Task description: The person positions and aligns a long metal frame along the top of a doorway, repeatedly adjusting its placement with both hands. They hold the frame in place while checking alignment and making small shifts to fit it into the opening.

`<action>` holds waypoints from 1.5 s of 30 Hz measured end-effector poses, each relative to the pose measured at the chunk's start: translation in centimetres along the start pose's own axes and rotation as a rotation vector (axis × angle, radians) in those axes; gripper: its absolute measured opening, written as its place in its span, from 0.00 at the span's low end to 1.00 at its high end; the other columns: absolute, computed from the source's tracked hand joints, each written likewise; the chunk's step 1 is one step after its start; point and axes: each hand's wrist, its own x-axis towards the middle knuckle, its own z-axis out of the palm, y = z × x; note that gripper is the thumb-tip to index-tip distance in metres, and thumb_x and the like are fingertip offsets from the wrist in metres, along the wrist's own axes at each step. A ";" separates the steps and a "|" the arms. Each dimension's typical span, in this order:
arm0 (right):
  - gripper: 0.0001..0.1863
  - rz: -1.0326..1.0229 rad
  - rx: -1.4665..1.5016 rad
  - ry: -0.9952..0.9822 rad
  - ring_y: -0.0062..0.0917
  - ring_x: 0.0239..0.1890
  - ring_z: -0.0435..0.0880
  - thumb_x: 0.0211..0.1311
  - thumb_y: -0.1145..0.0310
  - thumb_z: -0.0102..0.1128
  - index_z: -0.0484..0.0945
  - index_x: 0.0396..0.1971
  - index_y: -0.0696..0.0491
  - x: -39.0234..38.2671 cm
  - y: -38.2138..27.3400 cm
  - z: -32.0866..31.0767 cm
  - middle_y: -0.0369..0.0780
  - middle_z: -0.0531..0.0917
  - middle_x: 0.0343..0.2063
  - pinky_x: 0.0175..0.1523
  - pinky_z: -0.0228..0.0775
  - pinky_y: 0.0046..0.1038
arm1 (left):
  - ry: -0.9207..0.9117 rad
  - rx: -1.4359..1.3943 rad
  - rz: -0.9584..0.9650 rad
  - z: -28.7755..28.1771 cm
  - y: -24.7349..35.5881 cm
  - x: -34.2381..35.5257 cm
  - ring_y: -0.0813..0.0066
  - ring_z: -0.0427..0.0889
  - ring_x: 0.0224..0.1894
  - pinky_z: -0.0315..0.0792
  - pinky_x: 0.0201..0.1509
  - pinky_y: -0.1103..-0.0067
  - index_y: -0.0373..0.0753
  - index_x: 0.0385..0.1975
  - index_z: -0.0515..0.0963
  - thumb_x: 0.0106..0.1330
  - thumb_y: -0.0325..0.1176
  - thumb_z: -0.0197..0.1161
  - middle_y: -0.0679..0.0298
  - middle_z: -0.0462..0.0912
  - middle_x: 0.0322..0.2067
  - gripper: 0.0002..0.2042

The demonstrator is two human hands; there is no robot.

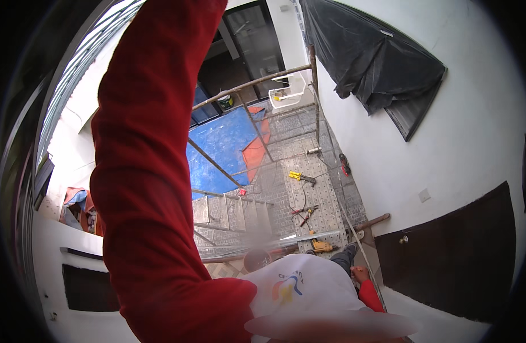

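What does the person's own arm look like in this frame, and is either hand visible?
Only one arm shows: it wears a long red sleeve of soft knit-like cloth, plain, with no markings, folding and creasing near the lower end. It runs out of the top edge, so no hand is in view. Which arm it is cannot be told. A second red sleeve lower right seems to belong to another person in a white shirt.
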 end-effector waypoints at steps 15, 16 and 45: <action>0.10 -1.781 -0.518 0.503 0.25 0.30 0.79 0.63 0.72 0.63 0.80 0.43 0.56 -16.9 -64.7 -2.9 0.40 0.78 0.29 0.38 0.73 0.27 | 0.209 -0.067 -0.078 -0.1 0.2 0.2 0.59 0.85 0.26 0.81 0.25 0.67 0.38 0.50 0.76 0.63 0.29 0.54 0.55 0.82 0.32 0.15; 0.11 -1.958 -0.516 0.617 0.28 0.32 0.80 0.63 0.72 0.63 0.79 0.45 0.54 -20.5 -69.7 -3.0 0.40 0.79 0.31 0.39 0.73 0.29 | 0.237 -0.051 -0.056 0.0 0.2 0.2 0.60 0.85 0.26 0.81 0.25 0.67 0.38 0.50 0.76 0.63 0.29 0.54 0.56 0.82 0.32 0.15; 0.06 -2.339 -0.647 1.232 0.34 0.32 0.82 0.60 0.67 0.67 0.80 0.34 0.50 -26.9 -94.9 -6.0 0.40 0.81 0.28 0.36 0.74 0.34 | 0.290 -0.596 -0.109 -1.4 0.2 0.0 0.62 0.82 0.49 0.76 0.57 0.69 0.48 0.52 0.78 0.66 0.33 0.59 0.61 0.82 0.48 0.14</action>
